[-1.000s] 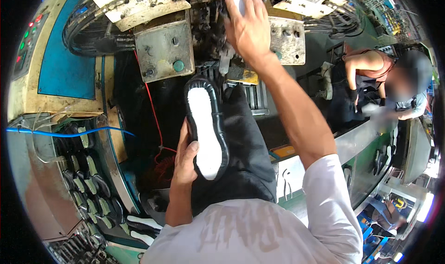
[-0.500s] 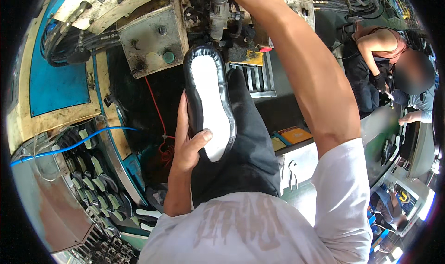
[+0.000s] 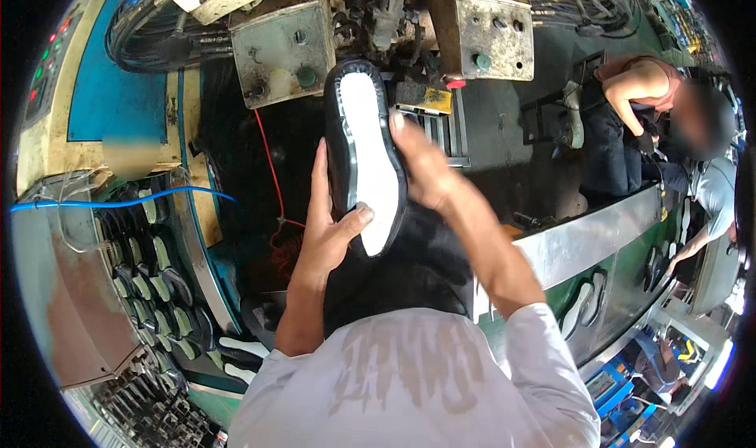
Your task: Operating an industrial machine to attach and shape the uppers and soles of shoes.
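A black shoe upper [image 3: 336, 133] with a white insole board [image 3: 362, 141] faces me bottom up, its gathered end pointing away. My left hand [image 3: 331, 235] grips its left side near the closer end, thumb pressed on the white board and fingers along the edge. Against the right side rests my right hand [image 3: 423, 164], slightly blurred, with a thumb tip at the rim; its other fingers are mostly hidden behind the upper. Just beyond the shoe stands the dark, grimy head of a machine [image 3: 386, 23].
Two control boxes [image 3: 276, 58] with green buttons flank the machine; a red button [image 3: 455, 83] sits low on the right one. At left, a rack [image 3: 150, 267] holds several shoes. A conveyor [image 3: 543, 322] carries shoes at right, where a seated person [image 3: 638, 94] works. A blue hose [image 3: 118, 200] crosses left.
My right arm has come back from the machine, and the right hand is now at the shoe's right side. The left hand keeps its grip. The view has shifted slightly.
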Available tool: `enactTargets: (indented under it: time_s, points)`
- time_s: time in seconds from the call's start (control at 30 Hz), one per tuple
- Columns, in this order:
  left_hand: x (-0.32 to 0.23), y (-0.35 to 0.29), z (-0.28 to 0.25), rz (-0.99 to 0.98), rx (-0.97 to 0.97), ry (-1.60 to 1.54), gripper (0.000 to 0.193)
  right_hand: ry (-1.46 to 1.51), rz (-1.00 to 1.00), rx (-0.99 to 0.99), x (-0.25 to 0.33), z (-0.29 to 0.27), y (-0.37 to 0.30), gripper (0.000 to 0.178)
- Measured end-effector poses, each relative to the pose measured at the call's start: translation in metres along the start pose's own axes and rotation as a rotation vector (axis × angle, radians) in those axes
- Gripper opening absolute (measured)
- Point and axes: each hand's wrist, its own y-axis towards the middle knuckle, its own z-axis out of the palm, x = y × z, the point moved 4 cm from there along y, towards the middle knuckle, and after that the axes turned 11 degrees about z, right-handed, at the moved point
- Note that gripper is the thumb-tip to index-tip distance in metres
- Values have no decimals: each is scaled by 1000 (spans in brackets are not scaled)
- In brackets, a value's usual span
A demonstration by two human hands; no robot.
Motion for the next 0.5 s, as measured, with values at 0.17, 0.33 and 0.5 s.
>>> enactTargets:
  time_s: [0.17, 0.33, 0.5]
  points:
    - [2, -38, 8, 150, 46, 418, 109, 176, -78, 2, -57, -12, -19, 70]
    - [-5, -78, 3, 154, 17, 794, 109, -579, -444, -190, -38, 20, -41, 114]
    - [-14, -146, -43, 209, -155, 619, 108, -580, -308, -42, -83, 65, -31, 89]
